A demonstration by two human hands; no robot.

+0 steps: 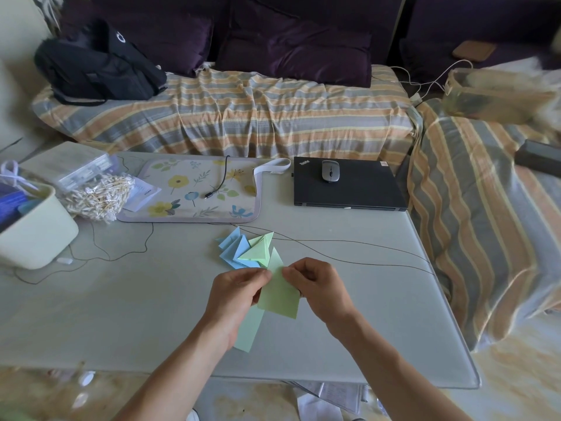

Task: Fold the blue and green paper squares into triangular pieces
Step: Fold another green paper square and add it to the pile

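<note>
A light green paper [280,294] is held just above the pale table [121,314], partly folded, its tip pointing away from me. My left hand [235,291] pinches its left edge near the top. My right hand [315,287] pinches the right edge at the same height. A second green sheet [249,332] lies flat under my left wrist. Behind the hands sits a small pile of folded triangles, blue ones [232,246] on the left and green ones [258,249] on the right.
A thin dark cable [349,242] crosses the table behind the pile. A floral mat [194,189], a bag of cotton swabs [97,196] and a cream bin [36,229] stand at the left. A shut black laptop [349,189] with a mouse [331,171] is at the back right. A striped sofa lies beyond.
</note>
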